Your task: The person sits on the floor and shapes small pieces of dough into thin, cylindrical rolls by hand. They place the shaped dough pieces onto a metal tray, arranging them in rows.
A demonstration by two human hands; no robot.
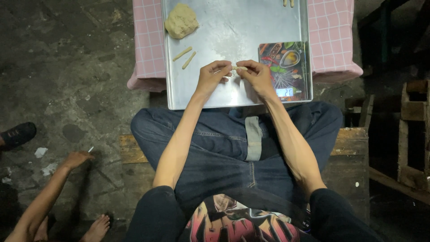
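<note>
Dark, stained concrete floor all round, and in front of me a metal tray lying on a pink checked cloth. I have both hands over the tray's near half: my left hand and right hand are each pinched narrow on one end of a small dough piece, held between the fingertips just above the metal. Judging by the tray, the work is at an early stage: two thin dough sticks lie finished left of my hands, while the dough lump in the far left corner is large and barely used. A small kitchen scale fills the near right corner, close beside my right hand, so room is tight there; the centre and far side of the tray leave me space. Another person's hand rests on the floor, well apart, low left
</note>
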